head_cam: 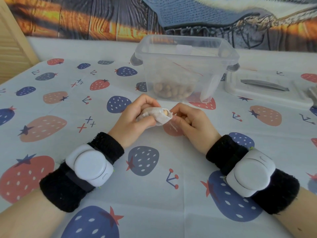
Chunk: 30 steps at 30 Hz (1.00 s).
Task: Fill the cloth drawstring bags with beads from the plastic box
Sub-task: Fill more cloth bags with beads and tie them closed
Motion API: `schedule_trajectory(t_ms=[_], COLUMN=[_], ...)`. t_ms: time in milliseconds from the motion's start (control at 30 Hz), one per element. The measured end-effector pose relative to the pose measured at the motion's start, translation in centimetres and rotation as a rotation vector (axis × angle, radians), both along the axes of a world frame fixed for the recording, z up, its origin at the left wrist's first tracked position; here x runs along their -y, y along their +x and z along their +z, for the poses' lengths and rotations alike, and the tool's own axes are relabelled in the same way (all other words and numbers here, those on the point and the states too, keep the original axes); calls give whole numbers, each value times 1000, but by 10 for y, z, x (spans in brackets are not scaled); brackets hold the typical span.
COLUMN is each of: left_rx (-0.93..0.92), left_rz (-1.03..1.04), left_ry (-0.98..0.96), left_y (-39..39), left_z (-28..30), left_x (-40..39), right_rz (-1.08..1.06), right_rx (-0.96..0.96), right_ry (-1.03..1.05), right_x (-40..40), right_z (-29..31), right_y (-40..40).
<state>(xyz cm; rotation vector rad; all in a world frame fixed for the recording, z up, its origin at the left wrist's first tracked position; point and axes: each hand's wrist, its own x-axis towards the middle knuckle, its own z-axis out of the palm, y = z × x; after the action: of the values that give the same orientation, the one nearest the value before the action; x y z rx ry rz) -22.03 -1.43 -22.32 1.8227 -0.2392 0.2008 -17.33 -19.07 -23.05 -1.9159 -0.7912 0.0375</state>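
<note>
A small white cloth drawstring bag (158,115) is held above the table's middle, its mouth turned right with a tan bead (165,112) showing inside. My left hand (135,117) grips the bag's body from the left. My right hand (190,121) has curled fingers at the bag's mouth and pinches its edge or string; which one I cannot tell. Behind the hands stands the clear plastic box (185,54), with a heap of tan beads (173,91) at its bottom.
The table carries a strawberry-print cloth (51,127). The box's lid (267,88) with a grey handle lies flat at the right, beside the box. A printed backdrop rises behind the table, and a wooden panel (12,43) stands at far left.
</note>
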Motion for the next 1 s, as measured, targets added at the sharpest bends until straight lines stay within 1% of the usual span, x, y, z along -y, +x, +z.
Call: schedule_trajectory(t_ms=[67, 233, 367, 433, 533, 633, 733, 867, 1000], left_rx=[-1, -18, -19, 10, 83, 130, 154, 264, 325], left_rz=[-9, -37, -63, -68, -69, -27, -3, 63, 83], left_ry=[11, -24, 41, 114, 263, 330, 376, 440, 441], left_y=[-1, 0, -2, -4, -6, -4, -1, 3, 5], left_z=[0, 4, 4, 3, 1, 0, -2, -2, -4], left_x=[1, 1, 3, 5, 5, 5, 5, 4, 2], right_rz=[25, 142, 235, 276, 310, 339, 348, 338, 329], right_rx=[-34, -380, -563, -625, -667, -691, -701, -682, -686], right_ry=[4, 274, 461, 531, 581, 623, 661, 688, 696], right_x=[0, 1, 4, 6, 6, 6, 8, 7, 7], right_z=[2, 7, 7, 8, 9, 11, 12, 10, 11], right_y=[-1, 0, 8, 9, 8, 7, 7, 7, 7])
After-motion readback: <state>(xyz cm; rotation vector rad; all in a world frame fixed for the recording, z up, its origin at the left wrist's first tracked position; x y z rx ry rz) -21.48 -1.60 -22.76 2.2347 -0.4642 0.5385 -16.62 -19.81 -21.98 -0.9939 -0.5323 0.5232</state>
